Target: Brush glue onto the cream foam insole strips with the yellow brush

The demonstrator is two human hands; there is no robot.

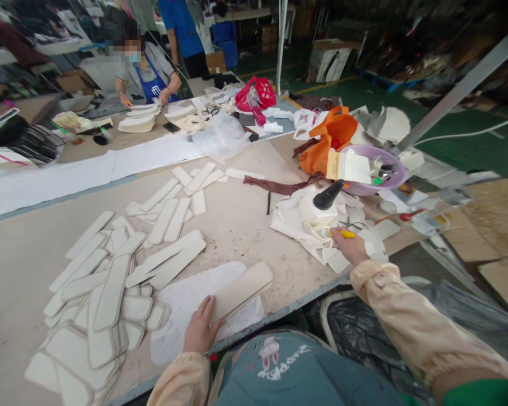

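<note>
My left hand (201,327) lies at the near edge of the table, fingers stretched out against the left end of a few pale beige strips (243,287). Under those strips is a white paper sheet (173,301). My right hand (351,248) is closed around the yellow handle of a brush (342,233). The brush's tip reaches the opening of a white plastic container (317,208) with a black knob on top, which sits on crumpled white cloth (290,217). To the left spreads a heap of rounded beige strips (110,290).
A purple basin (395,175) with small items and an orange bag (332,135) stand behind the container. A dark pen-like stick (268,203) and a brown cloth strip (275,185) lie mid-table. Across the table a co-worker in a blue apron (152,84) handles stacked pieces. A metal pole (461,84) slants at right.
</note>
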